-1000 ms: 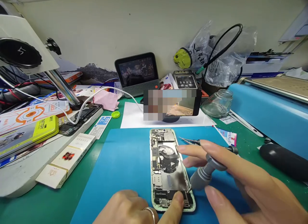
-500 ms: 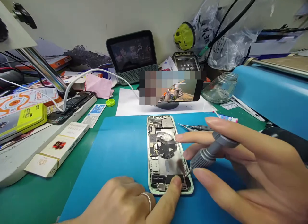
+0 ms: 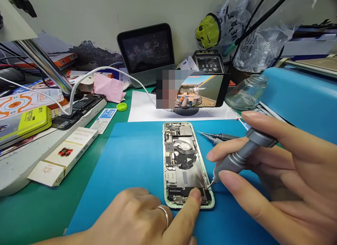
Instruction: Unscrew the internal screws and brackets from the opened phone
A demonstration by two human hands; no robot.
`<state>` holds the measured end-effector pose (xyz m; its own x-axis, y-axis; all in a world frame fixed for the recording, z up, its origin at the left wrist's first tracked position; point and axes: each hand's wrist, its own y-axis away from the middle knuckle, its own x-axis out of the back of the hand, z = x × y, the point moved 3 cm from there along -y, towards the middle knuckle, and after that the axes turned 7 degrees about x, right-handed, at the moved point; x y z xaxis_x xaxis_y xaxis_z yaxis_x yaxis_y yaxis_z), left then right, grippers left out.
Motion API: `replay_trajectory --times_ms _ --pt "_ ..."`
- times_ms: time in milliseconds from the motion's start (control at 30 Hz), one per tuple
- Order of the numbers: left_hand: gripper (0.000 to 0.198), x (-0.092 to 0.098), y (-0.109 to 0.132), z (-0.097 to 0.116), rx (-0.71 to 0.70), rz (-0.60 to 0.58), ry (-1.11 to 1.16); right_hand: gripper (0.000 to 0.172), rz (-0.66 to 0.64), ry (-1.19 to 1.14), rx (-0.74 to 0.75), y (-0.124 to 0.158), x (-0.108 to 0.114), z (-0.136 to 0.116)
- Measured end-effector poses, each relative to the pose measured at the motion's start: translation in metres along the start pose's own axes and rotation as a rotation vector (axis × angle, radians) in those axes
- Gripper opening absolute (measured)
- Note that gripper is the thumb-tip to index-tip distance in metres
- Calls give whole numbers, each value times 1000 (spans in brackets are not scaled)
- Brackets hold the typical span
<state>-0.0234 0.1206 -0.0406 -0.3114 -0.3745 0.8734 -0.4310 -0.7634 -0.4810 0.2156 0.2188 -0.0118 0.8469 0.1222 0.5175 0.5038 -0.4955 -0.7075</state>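
An opened phone [image 3: 184,160] with its insides exposed lies on a blue mat [image 3: 131,167]. My right hand [image 3: 284,181] is closed round a grey screwdriver [image 3: 237,159], index finger on its cap, the tip touching the phone's lower right corner. My left hand [image 3: 142,217], a ring on one finger, rests on the mat with a fingertip pressing the phone's bottom end. Tweezers [image 3: 218,135] lie on the mat right of the phone.
A propped phone [image 3: 200,90] plays video behind the mat, with a small speaker screen [image 3: 147,52] further back. A glass jar [image 3: 246,92] and a blue machine [image 3: 302,97] stand at the right. White boxes [image 3: 65,153], a yellow tin [image 3: 28,120] and a cabled phone [image 3: 76,111] lie at the left.
The view has shifted closer and downward. My right hand drew slightly back right, keeping the screwdriver tip at the phone's lower right corner. My left fingertip stays on the phone's bottom.
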Motion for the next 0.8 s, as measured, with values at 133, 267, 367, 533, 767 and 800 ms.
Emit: replay_trajectory --times_ms 133,267,367,533,767,800 --pt "75 -2 -17 0 25 -4 26 85 25 20 -37 3 -1 1" --pt "70 3 -3 -2 22 -52 70 83 58 38 -49 5 -3 -2" --pt "55 10 12 -3 -36 -107 122 83 58 35 -37 4 -4 -3" --pt "48 17 13 0 -66 -54 164 83 62 22 -27 7 -4 -2" --pt "60 10 -18 9 -43 -32 106 85 62 12 -12 11 -4 -4" --pt "60 10 -19 9 -47 -28 100 85 60 10 -8 11 -3 -3"
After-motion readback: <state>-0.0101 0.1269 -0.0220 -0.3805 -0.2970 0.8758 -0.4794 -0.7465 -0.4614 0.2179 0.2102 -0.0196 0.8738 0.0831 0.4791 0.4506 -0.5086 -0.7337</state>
